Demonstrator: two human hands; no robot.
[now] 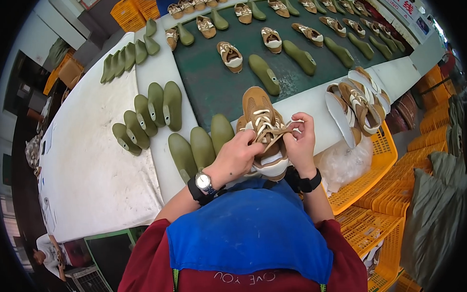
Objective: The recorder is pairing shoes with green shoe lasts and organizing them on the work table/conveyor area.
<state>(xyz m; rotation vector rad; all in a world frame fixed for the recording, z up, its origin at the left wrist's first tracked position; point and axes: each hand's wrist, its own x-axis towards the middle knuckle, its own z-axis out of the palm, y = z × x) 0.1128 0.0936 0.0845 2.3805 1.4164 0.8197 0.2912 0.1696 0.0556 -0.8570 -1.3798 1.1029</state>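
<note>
A brown and white sneaker [256,101] lies in front of me, toe pointing away, with white laces [264,119] across its front. My left hand [237,157] is closed on the sneaker's upper beside the tongue; its fingertips are partly hidden. My right hand [301,143] is closed in a pinch on the lace at the right side of the opening. Part of another shoe shows beneath this sneaker. Left of my left hand stand three green shoe lasts [201,147]. A watch and a black band are on my left wrist, and a black band is on my right.
Ahead, a dark green belt [205,70] carries rows of sneakers [230,56] and green lasts [264,74]. More lasts [157,105] stand on the white table [100,166] at left. At right are loose sneakers [358,101] and a yellow crate [385,151] holding a plastic bag [347,162].
</note>
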